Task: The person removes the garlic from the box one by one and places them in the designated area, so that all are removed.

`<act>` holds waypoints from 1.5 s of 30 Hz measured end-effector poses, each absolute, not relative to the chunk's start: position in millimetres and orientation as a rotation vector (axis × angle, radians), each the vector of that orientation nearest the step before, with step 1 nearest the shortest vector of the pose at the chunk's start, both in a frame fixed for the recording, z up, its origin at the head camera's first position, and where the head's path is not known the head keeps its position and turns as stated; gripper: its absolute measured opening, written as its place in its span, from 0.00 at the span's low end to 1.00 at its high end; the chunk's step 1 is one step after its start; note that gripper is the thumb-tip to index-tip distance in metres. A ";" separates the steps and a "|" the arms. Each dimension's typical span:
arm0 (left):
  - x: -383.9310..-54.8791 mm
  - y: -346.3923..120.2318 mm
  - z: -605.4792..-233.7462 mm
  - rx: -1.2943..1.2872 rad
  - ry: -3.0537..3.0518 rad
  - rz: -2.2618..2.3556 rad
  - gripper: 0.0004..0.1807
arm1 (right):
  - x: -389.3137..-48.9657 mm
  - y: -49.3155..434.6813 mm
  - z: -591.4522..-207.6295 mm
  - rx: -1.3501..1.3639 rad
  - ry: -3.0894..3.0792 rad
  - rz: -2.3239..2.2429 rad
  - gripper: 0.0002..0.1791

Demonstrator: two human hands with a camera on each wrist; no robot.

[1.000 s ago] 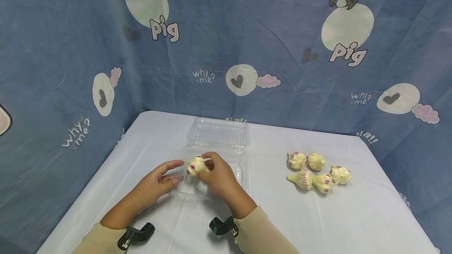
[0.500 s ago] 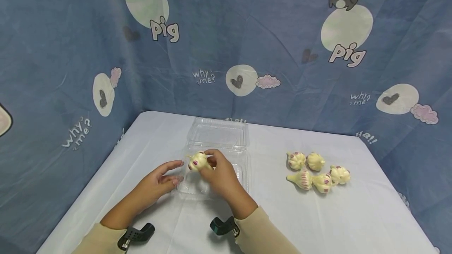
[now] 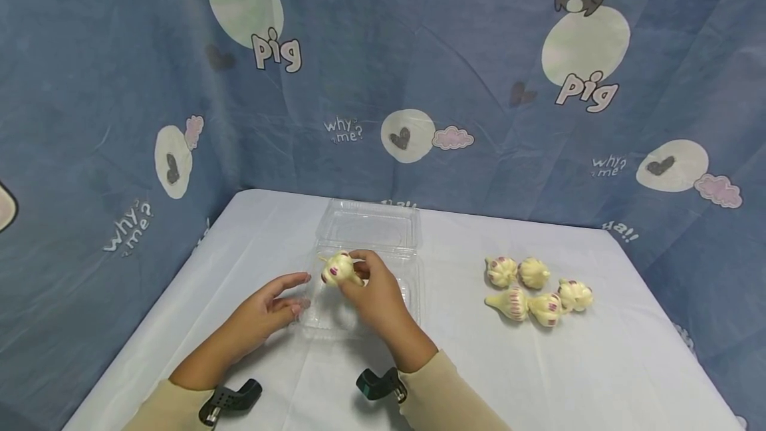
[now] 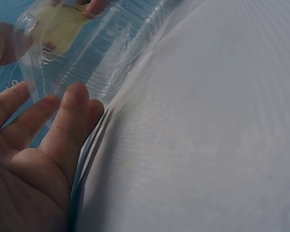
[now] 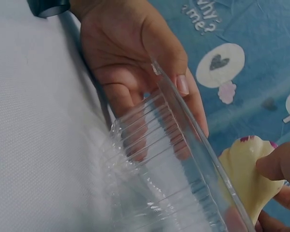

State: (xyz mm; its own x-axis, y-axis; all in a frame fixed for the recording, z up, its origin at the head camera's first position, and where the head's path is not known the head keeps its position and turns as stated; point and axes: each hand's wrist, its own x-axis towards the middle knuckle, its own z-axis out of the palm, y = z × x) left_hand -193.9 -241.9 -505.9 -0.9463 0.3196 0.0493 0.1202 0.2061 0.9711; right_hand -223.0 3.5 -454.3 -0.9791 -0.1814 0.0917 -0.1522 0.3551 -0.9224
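My right hand [image 3: 378,294] pinches a cream-coloured garlic bulb [image 3: 338,269] with purple patches between thumb and fingers, above the base of a clear plastic clamshell container [image 3: 413,291]. The bulb's thin stem tip points left. My left hand [image 3: 263,310] rests at the container's left side, fingers loosely extended and apart, with fingertips right at its edge. Through the clear ribbed wall [image 5: 154,116] in the right wrist view, the left fingers show behind it. The left wrist view has the left hand [image 4: 43,140] beside the container, with the pale bulb [image 4: 63,29] seen through the plastic.
Several more garlic bulbs [image 3: 532,273] lie grouped on the white-covered table [image 3: 479,364] to the right. The container's lid [image 3: 371,226] lies folded back, away from me. A blue printed cloth [image 3: 335,72] hangs behind and around the table.
My right hand has lifted the garlic bulb slightly up and to the right, away from the left fingertips. The left hand, the container and the other bulbs stay in place.
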 end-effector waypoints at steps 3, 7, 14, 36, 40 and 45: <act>-193.7 -241.9 -506.8 0.428 2.310 1.836 0.34 | -223.3 4.7 -453.9 -0.331 2.557 -1.765 0.26; -193.8 -241.5 -507.2 0.442 2.312 1.837 0.34 | -224.6 6.4 -455.1 -0.354 2.518 -1.815 0.26; -194.1 -241.5 -505.8 0.445 2.308 1.833 0.34 | -225.5 7.2 -454.6 -0.384 2.490 -1.884 0.25; -195.2 -240.7 -506.5 0.390 2.353 1.794 0.34 | -213.3 30.4 -449.9 -0.304 2.481 -1.929 0.26; -194.6 -241.1 -505.1 0.397 2.351 1.806 0.34 | -210.7 36.1 -447.3 -0.282 2.466 -1.954 0.26; -192.4 -241.4 -504.7 0.390 2.334 1.819 0.34 | -206.8 43.3 -446.3 -0.248 2.486 -1.959 0.26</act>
State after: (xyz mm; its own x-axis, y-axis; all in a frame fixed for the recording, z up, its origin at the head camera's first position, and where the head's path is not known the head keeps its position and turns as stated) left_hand -192.4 -241.4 -504.7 -0.9538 0.2981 0.0361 0.1079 0.2281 0.9677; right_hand -206.8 43.3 -446.3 -0.9872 -0.1019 0.1224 -0.1429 0.2267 -0.9634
